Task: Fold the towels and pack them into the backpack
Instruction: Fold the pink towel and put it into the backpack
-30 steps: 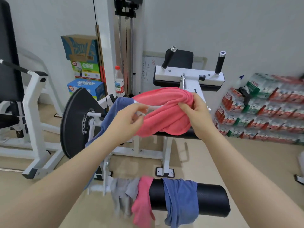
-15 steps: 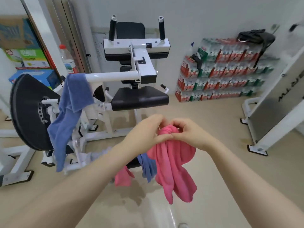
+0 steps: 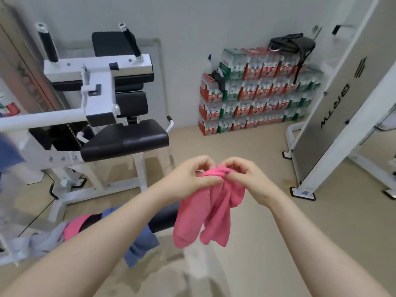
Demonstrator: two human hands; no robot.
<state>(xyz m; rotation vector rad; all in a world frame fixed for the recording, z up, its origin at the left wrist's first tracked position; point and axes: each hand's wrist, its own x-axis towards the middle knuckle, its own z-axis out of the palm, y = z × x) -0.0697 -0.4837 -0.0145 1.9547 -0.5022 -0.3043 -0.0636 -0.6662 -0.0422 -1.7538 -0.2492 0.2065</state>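
Observation:
A pink towel (image 3: 205,213) hangs bunched in the air over the floor. My left hand (image 3: 188,177) and my right hand (image 3: 246,179) pinch its top edge close together. Further towels drape a black roller pad at lower left: a blue one (image 3: 140,246), a pink one (image 3: 71,229) and a grey one (image 3: 40,241). Another blue towel (image 3: 9,153) hangs at the left edge. A black backpack (image 3: 291,42) lies on top of the stacked bottle packs at the back right.
A white exercise machine with a black seat (image 3: 126,141) stands left of centre. Shrink-wrapped bottle packs (image 3: 257,93) are stacked against the back wall. A grey and white machine frame (image 3: 334,108) fills the right side. Beige floor (image 3: 246,264) lies below my hands.
My view has swung right and closer. Both hands carried the pink towel off the machine and down in front of me. Its bunch now hangs in two lobes.

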